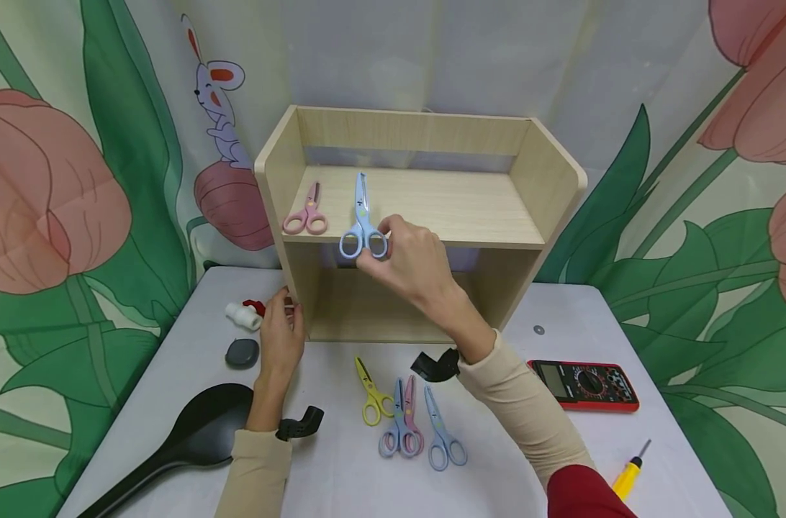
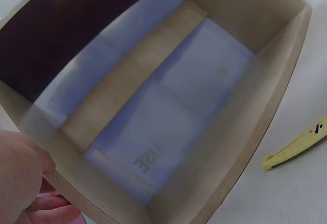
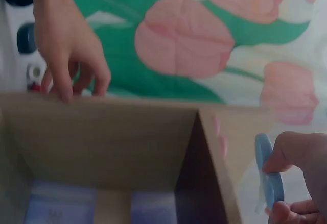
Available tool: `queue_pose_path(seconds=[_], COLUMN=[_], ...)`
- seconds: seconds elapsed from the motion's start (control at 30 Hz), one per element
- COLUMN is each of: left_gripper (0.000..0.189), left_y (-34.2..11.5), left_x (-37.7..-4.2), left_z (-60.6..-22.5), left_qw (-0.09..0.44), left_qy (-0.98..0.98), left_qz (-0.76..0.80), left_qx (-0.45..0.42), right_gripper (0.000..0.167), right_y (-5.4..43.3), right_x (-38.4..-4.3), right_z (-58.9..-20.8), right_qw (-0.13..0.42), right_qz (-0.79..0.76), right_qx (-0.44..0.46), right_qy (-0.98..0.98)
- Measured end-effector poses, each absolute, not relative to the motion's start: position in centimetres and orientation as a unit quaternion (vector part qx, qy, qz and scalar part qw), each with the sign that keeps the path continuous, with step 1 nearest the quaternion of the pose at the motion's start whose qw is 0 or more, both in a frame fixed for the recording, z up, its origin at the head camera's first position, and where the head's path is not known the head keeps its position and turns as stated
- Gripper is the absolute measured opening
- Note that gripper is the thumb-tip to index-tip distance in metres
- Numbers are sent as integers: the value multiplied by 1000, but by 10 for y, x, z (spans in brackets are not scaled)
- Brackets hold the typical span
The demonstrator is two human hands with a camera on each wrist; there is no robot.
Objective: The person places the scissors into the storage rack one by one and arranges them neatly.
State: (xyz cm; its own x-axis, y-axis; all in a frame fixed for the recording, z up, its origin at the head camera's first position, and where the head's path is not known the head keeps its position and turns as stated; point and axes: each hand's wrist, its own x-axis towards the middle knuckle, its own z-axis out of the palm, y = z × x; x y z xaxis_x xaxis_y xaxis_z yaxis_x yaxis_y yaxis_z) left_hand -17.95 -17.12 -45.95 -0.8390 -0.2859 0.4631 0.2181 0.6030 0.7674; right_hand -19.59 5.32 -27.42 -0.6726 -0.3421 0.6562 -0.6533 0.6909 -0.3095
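My right hand (image 1: 419,262) pinches a pair of blue scissors (image 1: 362,216) by a handle loop, blades pointing away, over the front edge of the wooden shelf unit's upper board (image 1: 419,205). In the right wrist view the blue scissors (image 3: 269,170) appear edge-on between thumb and fingers. Pink scissors (image 1: 307,212) lie at the left end of that board. My left hand (image 1: 281,342) touches the outer left side of the shelf unit (image 1: 299,280); the left wrist view shows the fingers at its side panel (image 2: 110,196).
On the table before the shelf lie yellow scissors (image 1: 372,396), blue and pink scissors (image 1: 409,417) side by side, and more blue scissors (image 1: 442,432). At left are a black ladle (image 1: 208,424), a dark rounded object (image 1: 242,353) and a white bottle-like item (image 1: 242,315). A multimeter (image 1: 587,385) and screwdriver (image 1: 631,471) lie right.
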Motion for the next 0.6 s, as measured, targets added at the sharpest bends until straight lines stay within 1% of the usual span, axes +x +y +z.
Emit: queue_pose_path(seconds=[0.1,0.27,0.33,0.6], left_gripper=[39,39,39,39], left_y=[-172,-171,-171,-171], left_x=[-181,-181,-180,-180], left_z=[-460,-461,-461,-460], left_qw=[285,282,283,282], left_qy=[-852,-853,-853,-854], left_qz=[-439,-438,-439,-436], left_qx=[18,19,20,22], right_gripper=[33,37,38,31], right_y=[47,37,34,29], right_x=[-212,-225,-228,-240], right_z=[-266,-260,-259,-258], right_qw=[273,205,187,174], right_qz=[249,238,237,244], right_qx=[247,188,175,178], right_qy=[-896,-930,-937,-937])
